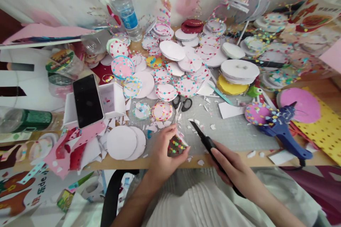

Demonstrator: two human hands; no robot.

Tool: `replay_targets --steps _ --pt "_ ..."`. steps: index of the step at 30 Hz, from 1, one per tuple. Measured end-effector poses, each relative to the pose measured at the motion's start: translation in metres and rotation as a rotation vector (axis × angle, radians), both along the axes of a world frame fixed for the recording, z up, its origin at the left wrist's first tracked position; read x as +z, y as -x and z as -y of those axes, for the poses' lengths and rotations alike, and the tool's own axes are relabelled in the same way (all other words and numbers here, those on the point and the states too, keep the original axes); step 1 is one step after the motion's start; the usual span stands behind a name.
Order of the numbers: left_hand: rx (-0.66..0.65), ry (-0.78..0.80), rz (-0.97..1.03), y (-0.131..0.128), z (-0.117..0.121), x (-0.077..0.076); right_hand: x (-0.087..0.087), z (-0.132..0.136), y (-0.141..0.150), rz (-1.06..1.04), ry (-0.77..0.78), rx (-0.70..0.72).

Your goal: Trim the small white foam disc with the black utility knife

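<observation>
My left hand (163, 154) is closed on a small dark piece of card dotted with coloured shapes (176, 147), holding it at the table's front edge. My right hand (231, 166) grips a black utility knife (205, 140), its blade pointing up and left toward the held piece. Both hands hover over a grey cutting mat (234, 131) strewn with white paper scraps. A pair of black-handled scissors (182, 104) lies just beyond the hands.
Several white, pink and dotted foam discs (186, 60) cover the table. A blue glue gun (283, 126) lies right, a phone (87, 101) on a white box left, a water bottle (125, 7) at the back, a green bottle (29, 120) far left.
</observation>
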State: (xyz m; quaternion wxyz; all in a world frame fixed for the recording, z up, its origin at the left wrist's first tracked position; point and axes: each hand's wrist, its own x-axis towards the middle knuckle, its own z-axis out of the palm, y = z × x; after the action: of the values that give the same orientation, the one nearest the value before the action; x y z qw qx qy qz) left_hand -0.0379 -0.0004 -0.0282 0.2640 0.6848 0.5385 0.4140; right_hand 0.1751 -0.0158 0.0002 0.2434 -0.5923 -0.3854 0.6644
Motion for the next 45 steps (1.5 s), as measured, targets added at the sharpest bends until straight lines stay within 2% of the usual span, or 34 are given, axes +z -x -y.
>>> replay_targets --steps 4,8,15,21,31,45 --pt "0.010 0.021 -0.033 0.003 0.002 0.002 0.003 -0.002 -0.005 0.180 -0.267 0.281" --pt "0.053 0.032 -0.053 0.005 0.004 0.004 0.006 0.001 -0.004 0.224 -0.341 0.429" --pt "0.089 0.071 0.021 0.002 0.014 0.005 0.006 -0.002 -0.006 0.258 -0.362 0.403" --pt "0.091 0.106 0.072 0.002 0.020 0.000 0.008 -0.005 -0.006 0.241 -0.363 0.508" --pt "0.077 0.117 0.127 0.004 0.025 -0.007 0.010 -0.007 -0.008 0.237 -0.332 0.538" --pt "0.086 0.086 0.170 0.003 0.032 -0.016 0.008 -0.003 -0.002 0.304 -0.425 0.584"
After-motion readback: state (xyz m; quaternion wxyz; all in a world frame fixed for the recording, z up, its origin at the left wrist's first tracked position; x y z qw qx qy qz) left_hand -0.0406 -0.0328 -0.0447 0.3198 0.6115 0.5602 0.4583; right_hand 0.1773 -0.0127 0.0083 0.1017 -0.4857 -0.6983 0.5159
